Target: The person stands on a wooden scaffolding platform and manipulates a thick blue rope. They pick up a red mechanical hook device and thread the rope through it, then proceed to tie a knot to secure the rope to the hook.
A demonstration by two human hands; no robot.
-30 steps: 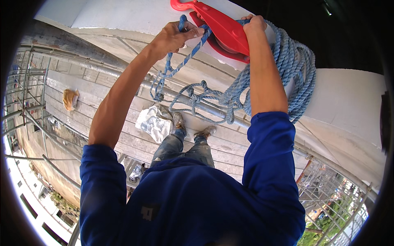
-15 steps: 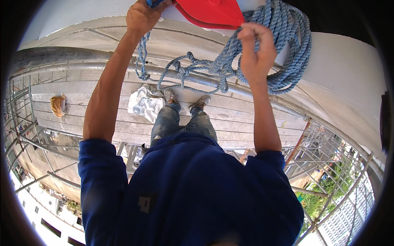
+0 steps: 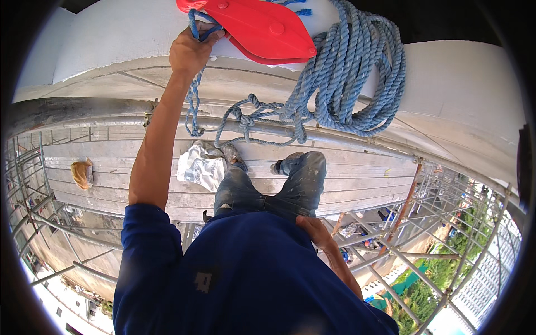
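Observation:
My left hand (image 3: 191, 51) is closed around a loop of thin blue rope (image 3: 194, 27) beside the narrow left end of a red pulley block (image 3: 262, 28). The block lies on a white ledge, its pointed right end against a thick coil of blue-grey rope (image 3: 357, 72). Below my left hand, a strand of the blue rope hangs down. Knotted lengths of the coiled rope (image 3: 245, 118) droop over the ledge's near side. My right hand (image 3: 317, 231) is low at my right thigh, touching my jeans (image 3: 304, 178); its fingers are mostly hidden.
I stand on a grey plank platform (image 3: 139, 159) within metal scaffolding. A crumpled white bag (image 3: 202, 166) lies by my left shoe, and a brown-orange bag (image 3: 82, 173) farther left. A metal rail (image 3: 346, 139) runs between me and the ledge. Scaffold pipes and greenery far below show at right.
My right hand has left the tip of the pulley block and dropped to my thigh. My right knee is now bent and raised. The block and rope appear lower in view.

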